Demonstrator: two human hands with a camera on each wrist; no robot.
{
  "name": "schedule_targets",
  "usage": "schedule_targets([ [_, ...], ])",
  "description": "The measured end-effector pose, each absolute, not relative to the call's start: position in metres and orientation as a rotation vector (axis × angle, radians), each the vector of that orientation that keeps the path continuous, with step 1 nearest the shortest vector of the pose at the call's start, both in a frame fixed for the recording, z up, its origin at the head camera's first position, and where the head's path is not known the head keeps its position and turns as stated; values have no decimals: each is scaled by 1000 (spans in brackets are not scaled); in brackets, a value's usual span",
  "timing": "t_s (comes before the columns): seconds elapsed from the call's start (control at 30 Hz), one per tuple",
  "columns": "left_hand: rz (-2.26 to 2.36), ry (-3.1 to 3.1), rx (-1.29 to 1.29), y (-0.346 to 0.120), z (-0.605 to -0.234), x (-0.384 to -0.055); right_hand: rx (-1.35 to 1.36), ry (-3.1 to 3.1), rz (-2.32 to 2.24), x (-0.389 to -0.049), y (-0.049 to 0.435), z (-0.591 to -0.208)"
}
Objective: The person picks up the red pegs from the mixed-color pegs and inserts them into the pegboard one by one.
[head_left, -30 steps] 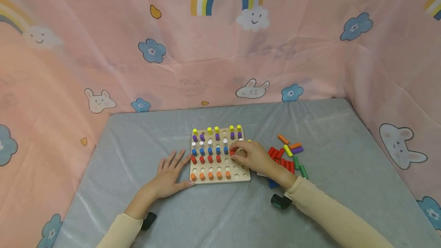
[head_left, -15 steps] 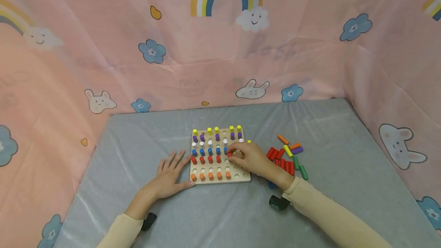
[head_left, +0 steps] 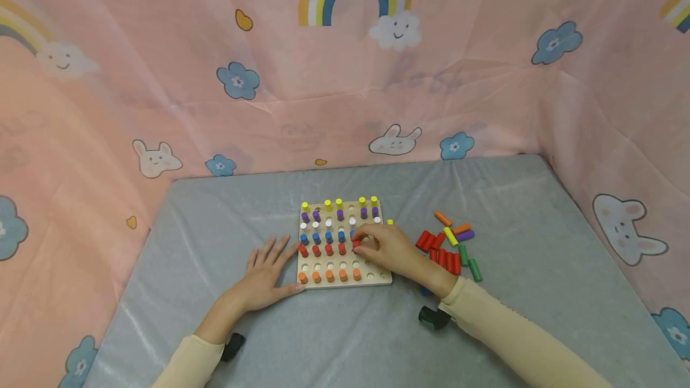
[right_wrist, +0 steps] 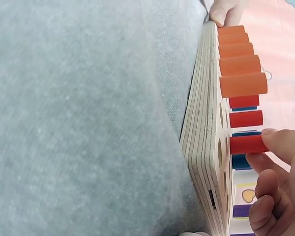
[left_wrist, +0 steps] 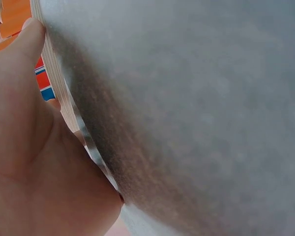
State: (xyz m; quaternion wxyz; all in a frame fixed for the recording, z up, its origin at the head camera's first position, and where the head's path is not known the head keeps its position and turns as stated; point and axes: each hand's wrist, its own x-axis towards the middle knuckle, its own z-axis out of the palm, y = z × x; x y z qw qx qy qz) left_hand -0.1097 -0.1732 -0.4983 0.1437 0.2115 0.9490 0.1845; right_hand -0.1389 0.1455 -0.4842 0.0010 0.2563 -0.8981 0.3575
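Observation:
A wooden pegboard (head_left: 345,284) lies on the cloth-covered table, with rows of yellow, purple, white, blue, red and orange pegs standing in it. My right hand (head_left: 390,247) is over the board's right side, thumb and finger pinching the top of a red peg (right_wrist: 248,144). That peg stands upright at the board's face, at the right end of the red row. My left hand (head_left: 264,280) lies spread on the table, fingertips at the board's left edge and thumb at its front left corner. In the left wrist view the thumb (left_wrist: 32,37) touches the board's side.
Right of the board lies a loose pile of pegs: several red pegs (head_left: 450,262), green pegs (head_left: 474,269), orange pegs (head_left: 443,218), a yellow peg (head_left: 450,236) and a purple peg (head_left: 465,235). A blue peg (head_left: 425,291) shows beneath my right forearm. A pink printed curtain (head_left: 334,94) surrounds the table.
My right hand has moved slightly left and down with the red peg, from beside the blue row to the end of the red row. The left hand has stayed still.

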Motion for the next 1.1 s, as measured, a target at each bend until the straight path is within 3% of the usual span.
schedule_targets([
  [1.1,555,2770,629,-172,-500,-108,804,-2828,1079,-138,142,-490],
])
